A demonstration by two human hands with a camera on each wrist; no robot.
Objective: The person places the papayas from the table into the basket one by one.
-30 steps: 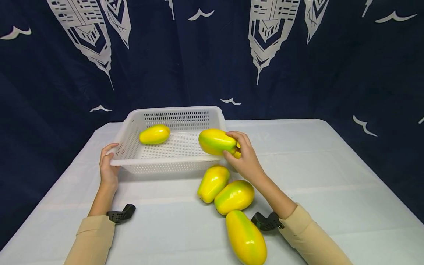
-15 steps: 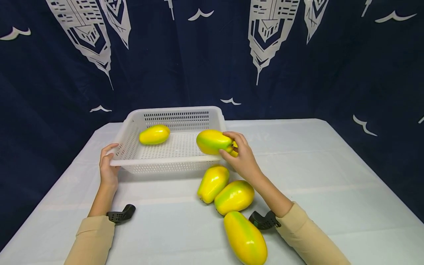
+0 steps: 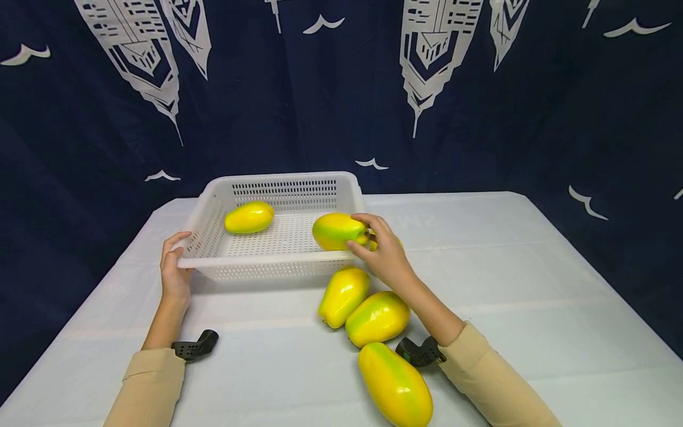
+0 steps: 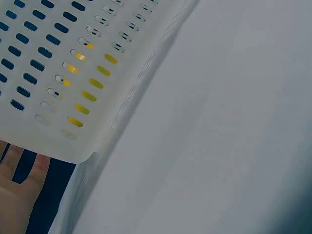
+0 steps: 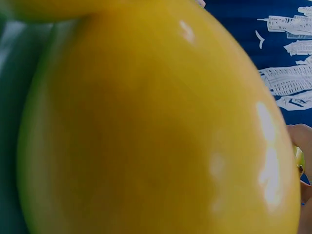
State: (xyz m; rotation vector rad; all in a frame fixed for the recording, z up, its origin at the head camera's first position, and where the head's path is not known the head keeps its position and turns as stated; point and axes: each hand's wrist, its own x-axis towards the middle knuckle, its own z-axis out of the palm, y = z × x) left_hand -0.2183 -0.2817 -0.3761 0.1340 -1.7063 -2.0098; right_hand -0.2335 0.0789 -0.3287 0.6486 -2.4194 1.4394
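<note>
My left hand (image 3: pixel 176 270) grips the front left corner of a white slotted plastic basket (image 3: pixel 267 261). In the left wrist view, its fingers (image 4: pixel 36 175) show at the basket's rim. My right hand (image 3: pixel 388 255) pinches the stem end of a yellow-green papaya (image 3: pixel 336 231) with thumb and fingers. That papaya lies over the basket's right part, low inside the front wall; whether it touches the bottom I cannot tell. A second papaya (image 3: pixel 249 217) rests at the basket's left. Another papaya, mostly hidden, shows yellow behind my right hand.
In front of the basket, papayas lie on the white-covered table (image 3: pixel 256 367): one upright-angled papaya (image 3: pixel 344 296), one beside it (image 3: pixel 377 318), and a larger papaya (image 3: pixel 395 385) nearest me, close to my right wrist. A dark blue printed curtain (image 3: pixel 320 118) hangs behind.
My right hand has moved a little left and down, carrying the papaya lower into the basket. The near papaya has shifted slightly. My left hand stays in place.
</note>
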